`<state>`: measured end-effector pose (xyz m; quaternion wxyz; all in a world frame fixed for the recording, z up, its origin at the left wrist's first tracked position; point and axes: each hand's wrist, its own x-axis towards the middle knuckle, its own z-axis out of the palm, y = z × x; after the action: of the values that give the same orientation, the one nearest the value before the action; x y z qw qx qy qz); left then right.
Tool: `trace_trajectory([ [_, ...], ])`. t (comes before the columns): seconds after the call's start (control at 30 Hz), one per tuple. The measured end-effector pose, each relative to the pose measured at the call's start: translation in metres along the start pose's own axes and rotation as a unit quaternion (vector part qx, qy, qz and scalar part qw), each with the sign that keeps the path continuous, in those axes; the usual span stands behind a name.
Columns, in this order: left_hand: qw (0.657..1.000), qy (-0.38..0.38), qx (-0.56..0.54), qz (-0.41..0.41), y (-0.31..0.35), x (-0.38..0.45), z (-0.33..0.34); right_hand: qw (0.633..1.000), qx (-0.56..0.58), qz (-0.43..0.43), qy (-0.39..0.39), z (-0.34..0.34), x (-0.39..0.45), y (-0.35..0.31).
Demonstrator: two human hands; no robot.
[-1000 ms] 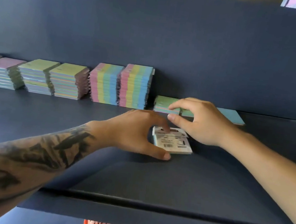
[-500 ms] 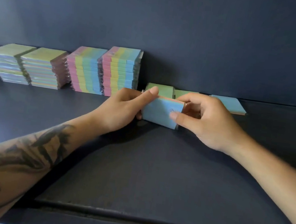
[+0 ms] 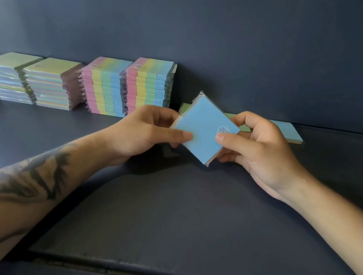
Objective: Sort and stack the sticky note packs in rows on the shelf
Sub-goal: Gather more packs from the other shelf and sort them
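Sticky note pack, blue face now up, has been lifted off the shelf and turned over; left hand and right hand fingers pinch it, likely ready for placing. Behind: two striped stacks, two green-topped stacks, low packs at right.

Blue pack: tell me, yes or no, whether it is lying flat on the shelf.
No, the blue pack is held tilted above the shelf, pinched by the left hand and right hand.
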<state>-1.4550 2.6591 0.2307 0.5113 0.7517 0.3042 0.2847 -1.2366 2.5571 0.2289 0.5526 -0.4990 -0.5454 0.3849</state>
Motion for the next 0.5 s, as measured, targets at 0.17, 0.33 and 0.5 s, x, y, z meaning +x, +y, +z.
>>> trace_trajectory([
  [0.17,0.998,0.035,-0.053,0.023,-0.004,0.001,0.0,0.999,0.033,0.013,-0.026,0.003,-0.001,-0.001],
  [0.33,0.996,0.03,-0.078,0.035,-0.002,-0.002,0.012,1.0,0.002,-0.026,0.012,0.001,-0.002,-0.005],
  [0.5,0.998,0.027,-0.061,0.006,0.007,-0.009,0.017,0.995,0.017,-0.031,0.093,0.0,-0.006,-0.014],
])
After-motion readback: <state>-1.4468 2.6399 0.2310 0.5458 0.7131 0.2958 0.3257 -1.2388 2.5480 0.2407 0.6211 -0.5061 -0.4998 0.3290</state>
